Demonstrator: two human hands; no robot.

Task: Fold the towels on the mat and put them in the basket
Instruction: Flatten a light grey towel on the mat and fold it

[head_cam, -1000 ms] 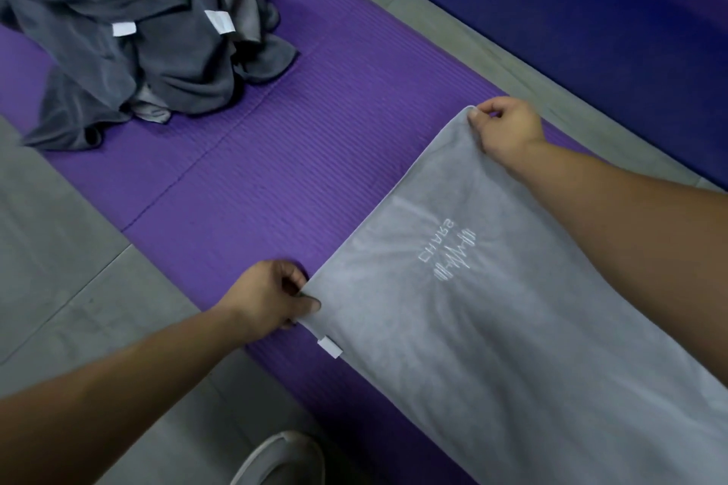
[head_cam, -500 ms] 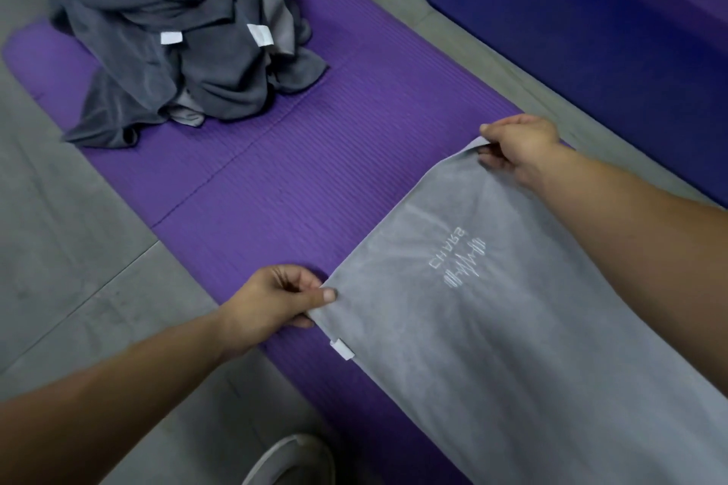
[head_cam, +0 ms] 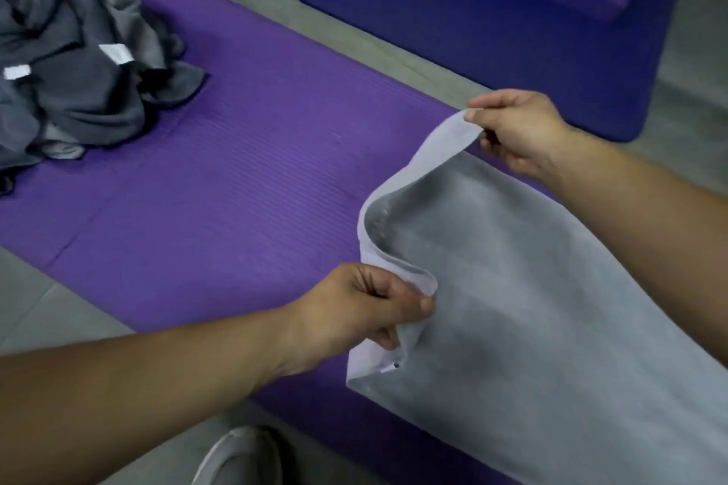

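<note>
Head view: the left hand (head_cam: 366,311) and right hand (head_cam: 516,130) each pinch a far corner of the grey towel (head_cam: 551,307). Its edge, flat on the purple mat (head_cam: 236,189) a moment ago, is now lifted and curling back; the first fold seems to begin.

Can't see towel (head_cam: 551,307) past 3 to 6 o'clock edges. Can't count pile (head_cam: 78,91) at 10 o'clock: blurred, cropped at frame edges. Only part of shoe (head_cam: 236,457) at 6 o'clock, of blue mat (head_cam: 492,31) at 1.
</note>
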